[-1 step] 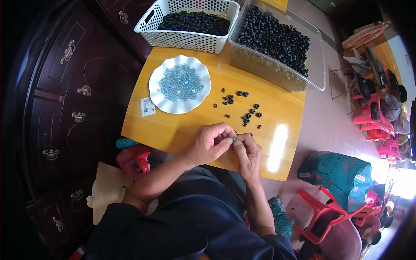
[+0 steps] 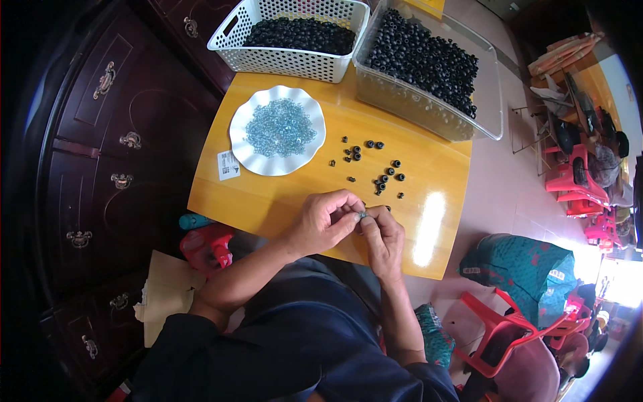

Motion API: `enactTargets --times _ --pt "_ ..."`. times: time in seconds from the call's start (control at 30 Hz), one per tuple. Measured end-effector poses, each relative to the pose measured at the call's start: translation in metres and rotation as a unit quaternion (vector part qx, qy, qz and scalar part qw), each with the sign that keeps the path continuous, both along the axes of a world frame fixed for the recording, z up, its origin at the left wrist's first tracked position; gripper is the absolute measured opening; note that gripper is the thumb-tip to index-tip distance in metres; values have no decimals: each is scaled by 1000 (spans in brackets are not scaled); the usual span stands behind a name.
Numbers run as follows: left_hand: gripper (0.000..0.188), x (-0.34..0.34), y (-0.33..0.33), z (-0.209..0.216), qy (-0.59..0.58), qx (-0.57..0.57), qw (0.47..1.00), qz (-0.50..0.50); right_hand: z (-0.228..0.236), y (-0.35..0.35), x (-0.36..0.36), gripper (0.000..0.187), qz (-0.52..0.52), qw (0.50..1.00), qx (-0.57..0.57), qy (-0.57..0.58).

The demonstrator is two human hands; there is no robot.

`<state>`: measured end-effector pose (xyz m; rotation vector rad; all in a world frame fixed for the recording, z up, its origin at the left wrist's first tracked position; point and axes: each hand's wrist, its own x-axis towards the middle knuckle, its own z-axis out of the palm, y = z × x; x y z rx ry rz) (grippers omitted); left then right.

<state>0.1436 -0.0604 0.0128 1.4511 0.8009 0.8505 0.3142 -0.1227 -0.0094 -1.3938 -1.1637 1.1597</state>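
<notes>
Over the table's near edge, my left hand (image 2: 330, 219) and my right hand (image 2: 384, 244) meet fingertip to fingertip. Both are closed in a pinch around a small clear bluish piece (image 2: 363, 215), mostly covered by the fingers. Just beyond them, several small black ring-shaped parts (image 2: 384, 179) lie scattered on the wood. To the left, a white scalloped plate (image 2: 242, 151) bears a heap of little clear bluish pieces (image 2: 280, 127) that look like the held one.
At the table's (image 2: 315, 194) far side stand a white perforated basket (image 2: 288, 65) and a clear plastic bin (image 2: 408, 107), both with black parts. A white label (image 2: 228, 165) lies beside the plate. Dark cabinets (image 2: 147, 100) line the left; a red stool (image 2: 492, 335) and teal bag (image 2: 522, 268) are at right.
</notes>
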Motion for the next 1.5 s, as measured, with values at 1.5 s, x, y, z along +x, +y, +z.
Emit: enactTargets --times 1.5 --pt "15 1 -6 16 98 304 945 71 -1 0 -8 18 52 914 -74 396"
